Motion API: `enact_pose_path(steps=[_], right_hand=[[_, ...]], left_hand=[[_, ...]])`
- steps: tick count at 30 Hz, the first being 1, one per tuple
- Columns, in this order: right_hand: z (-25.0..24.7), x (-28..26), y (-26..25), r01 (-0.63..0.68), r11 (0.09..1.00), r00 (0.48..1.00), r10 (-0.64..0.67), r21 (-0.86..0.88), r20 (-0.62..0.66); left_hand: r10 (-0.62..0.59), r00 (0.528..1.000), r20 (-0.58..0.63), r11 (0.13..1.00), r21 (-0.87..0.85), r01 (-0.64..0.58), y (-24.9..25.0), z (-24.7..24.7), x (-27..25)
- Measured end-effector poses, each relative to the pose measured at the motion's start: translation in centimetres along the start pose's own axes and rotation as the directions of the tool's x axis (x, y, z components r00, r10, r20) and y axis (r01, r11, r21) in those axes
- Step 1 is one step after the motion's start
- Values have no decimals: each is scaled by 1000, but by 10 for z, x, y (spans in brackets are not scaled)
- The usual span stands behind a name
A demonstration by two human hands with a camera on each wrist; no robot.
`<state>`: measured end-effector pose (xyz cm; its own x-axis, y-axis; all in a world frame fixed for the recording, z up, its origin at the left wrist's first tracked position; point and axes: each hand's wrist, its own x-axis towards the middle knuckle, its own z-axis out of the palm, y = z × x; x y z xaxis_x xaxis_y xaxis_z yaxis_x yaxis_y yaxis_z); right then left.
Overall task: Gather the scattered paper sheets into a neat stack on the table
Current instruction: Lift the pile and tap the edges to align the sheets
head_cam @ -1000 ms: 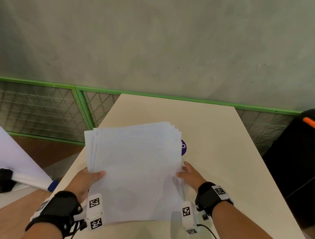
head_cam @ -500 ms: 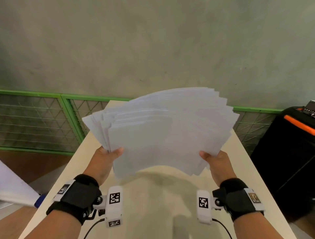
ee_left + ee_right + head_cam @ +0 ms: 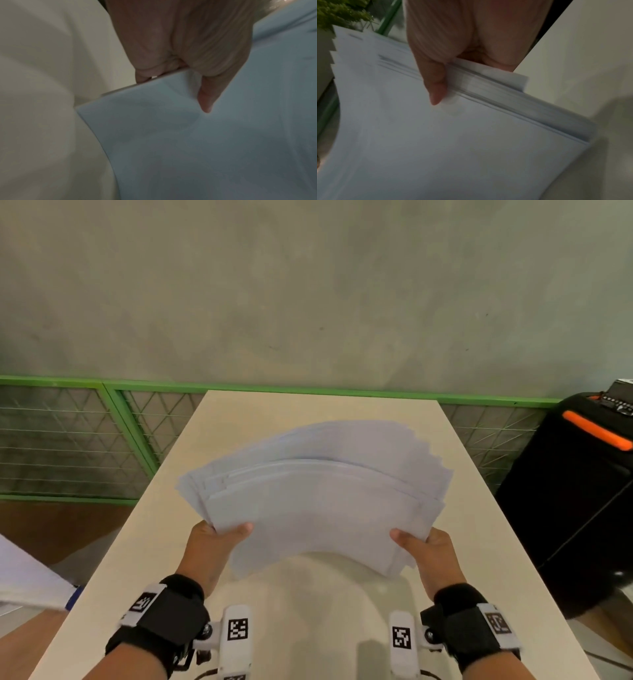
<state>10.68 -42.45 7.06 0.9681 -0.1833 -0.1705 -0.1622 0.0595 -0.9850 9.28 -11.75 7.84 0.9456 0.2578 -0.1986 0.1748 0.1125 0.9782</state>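
A bundle of white paper sheets hangs in the air above the cream table, its far edges fanned and uneven. My left hand grips the bundle's left near side, thumb on top. My right hand grips the right near side the same way. In the left wrist view the thumb presses on the paper sheets with fingers beneath. In the right wrist view the thumb lies on the paper sheets, whose staggered edges show along the side.
A green-framed mesh fence runs behind the table below a grey wall. A black case with an orange strip stands to the right. White paper-like material lies off the table at the left.
The bundle lay flat on the table a second ago; both hands lifted it upright, and it has since come down lower and tilted away over the table.
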Motion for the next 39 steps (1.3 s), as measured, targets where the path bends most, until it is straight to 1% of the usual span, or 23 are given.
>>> enact_pose_path(steps=[5,10,15,18,22,25,29,31,33,37,39], right_hand=[[6,1,4,-39,999,999,39,15,-10],[8,3,5,-52,999,998,52,8,-27],[4,1,-2,14,999,1000,-14,32,-25],[-3,3,-3,36,999,999,-37,39,12],[-13,6,5,61,996,997,-64,64,40],[-16,8,10,64,990,997,-69,123,42],[-2,10,13,34,989,991,-51,141,124],[5,10,12,32,989,989,-52,141,141],[9,9,12,44,993,987,-61,113,151],[10,7,14,23,991,997,-31,130,65],[13,4,9,15,990,999,-22,140,44]], left_hand=[[-28,999,-25,999,-21,28,-5,-2,5],[2,1000,-5,999,-48,-2,-5,2,5],[54,999,2,997,-54,-54,-2,4,4],[86,996,13,995,-47,-85,-1,0,7],[98,992,75,992,-81,-92,-4,-4,10],[76,991,111,992,-106,-64,-9,-7,14],[52,985,166,994,-104,-35,-14,-1,16],[57,982,181,996,-80,-43,-13,7,14],[66,982,174,996,-66,-55,-12,12,13],[53,993,102,995,-87,-45,-15,13,15],[59,996,62,994,-98,-53,-14,14,15]])
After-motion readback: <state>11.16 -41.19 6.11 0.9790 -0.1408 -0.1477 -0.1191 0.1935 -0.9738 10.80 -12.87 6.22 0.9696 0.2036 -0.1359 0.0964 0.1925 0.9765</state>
